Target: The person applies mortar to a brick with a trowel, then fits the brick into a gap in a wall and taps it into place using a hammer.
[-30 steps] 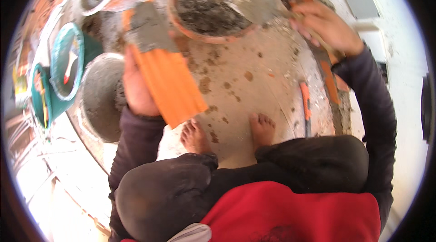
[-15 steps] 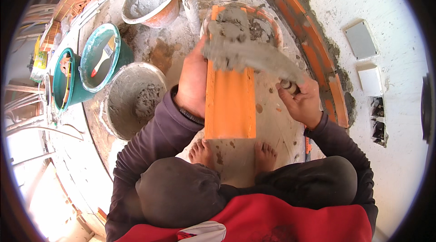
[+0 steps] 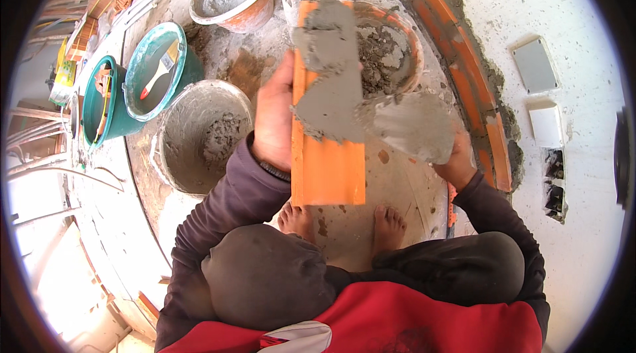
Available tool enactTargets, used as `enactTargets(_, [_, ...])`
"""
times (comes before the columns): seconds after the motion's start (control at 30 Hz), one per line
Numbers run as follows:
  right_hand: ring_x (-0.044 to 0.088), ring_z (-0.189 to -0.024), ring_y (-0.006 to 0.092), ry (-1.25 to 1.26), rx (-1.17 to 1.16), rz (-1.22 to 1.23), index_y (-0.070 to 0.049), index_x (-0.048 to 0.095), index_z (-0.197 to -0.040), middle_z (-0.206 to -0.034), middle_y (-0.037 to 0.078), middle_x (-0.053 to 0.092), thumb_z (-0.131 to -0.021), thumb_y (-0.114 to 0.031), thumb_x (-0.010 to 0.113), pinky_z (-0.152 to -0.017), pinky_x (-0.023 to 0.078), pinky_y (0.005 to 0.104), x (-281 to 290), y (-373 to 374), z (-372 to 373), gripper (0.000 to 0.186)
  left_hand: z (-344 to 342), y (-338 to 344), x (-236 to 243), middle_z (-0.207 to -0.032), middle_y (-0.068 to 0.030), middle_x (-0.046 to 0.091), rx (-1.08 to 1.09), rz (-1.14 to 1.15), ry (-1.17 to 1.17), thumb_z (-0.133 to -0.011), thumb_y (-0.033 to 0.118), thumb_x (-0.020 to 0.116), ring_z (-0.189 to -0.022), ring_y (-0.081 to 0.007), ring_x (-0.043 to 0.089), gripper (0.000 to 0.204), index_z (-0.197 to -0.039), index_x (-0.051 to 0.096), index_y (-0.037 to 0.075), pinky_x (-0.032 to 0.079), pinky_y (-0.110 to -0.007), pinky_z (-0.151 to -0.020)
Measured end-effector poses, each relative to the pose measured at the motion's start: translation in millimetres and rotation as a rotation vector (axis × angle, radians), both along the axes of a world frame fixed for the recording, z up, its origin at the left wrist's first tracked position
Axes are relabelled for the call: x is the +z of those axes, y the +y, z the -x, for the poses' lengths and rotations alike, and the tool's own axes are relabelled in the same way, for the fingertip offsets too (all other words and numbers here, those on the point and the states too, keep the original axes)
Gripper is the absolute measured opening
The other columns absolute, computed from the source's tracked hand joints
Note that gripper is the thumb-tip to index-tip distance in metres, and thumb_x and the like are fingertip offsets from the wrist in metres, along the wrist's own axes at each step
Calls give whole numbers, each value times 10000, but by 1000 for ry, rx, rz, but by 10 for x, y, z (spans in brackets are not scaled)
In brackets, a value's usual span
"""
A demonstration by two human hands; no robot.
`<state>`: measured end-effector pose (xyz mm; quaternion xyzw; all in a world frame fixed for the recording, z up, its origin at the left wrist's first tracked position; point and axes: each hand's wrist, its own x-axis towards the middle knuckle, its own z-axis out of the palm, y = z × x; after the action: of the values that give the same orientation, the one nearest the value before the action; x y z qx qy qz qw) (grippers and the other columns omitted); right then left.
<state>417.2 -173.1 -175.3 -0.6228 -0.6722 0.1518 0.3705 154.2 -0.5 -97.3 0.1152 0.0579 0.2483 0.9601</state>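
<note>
My left hand (image 3: 273,118) is wrapped round the left side of a long orange clay brick (image 3: 331,174), held lengthwise above my feet. Grey wet mortar (image 3: 334,104) covers the far and middle part of its upper face; the near end is bare orange. To the right of the brick, my right hand (image 3: 458,157) grips a trowel (image 3: 414,128), whose handle is hidden from view. The blade is smeared with mortar, and its left edge is close to the brick's right side. Partly behind the brick stands an orange-rimmed tub (image 3: 417,61) with clumpy mortar inside.
At left are a mortar-stained bucket (image 3: 173,171), a teal bucket (image 3: 132,111) with a brush (image 3: 159,75), and another teal bucket (image 3: 126,129). A tub of grey powder (image 3: 252,20) stands farther back. A low brick course (image 3: 457,42) runs along the white wall (image 3: 576,28).
The trowel has swung from lying across the brick to its right side, its blade now broad toward me. Mortar now spreads nearer along the brick's face.
</note>
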Motion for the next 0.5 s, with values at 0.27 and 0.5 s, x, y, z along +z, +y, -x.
enactTargets(0.27, [613, -795, 366, -565, -41, 321, -27, 603, -880, -808, 162, 613, -769, -132, 649, -677, 480, 445, 895, 583, -336, 159, 336, 101, -120, -1280, -185, 556, 323, -178, 106, -1036, 328, 265, -1002, -278, 642, 439, -1383, 418, 109, 568, -482, -804])
enactTargets(0.5, [655, -764, 300, -1162, 146, 223, -62, 688, -803, -743, 110, 649, -784, -127, 611, -694, 515, 414, 1132, 1261, -73, 102, 390, 11, -149, -1256, -167, 570, 382, -153, 188, -1037, 303, 265, -982, -259, 644, 425, -1390, 412, 119, 580, -451, -782])
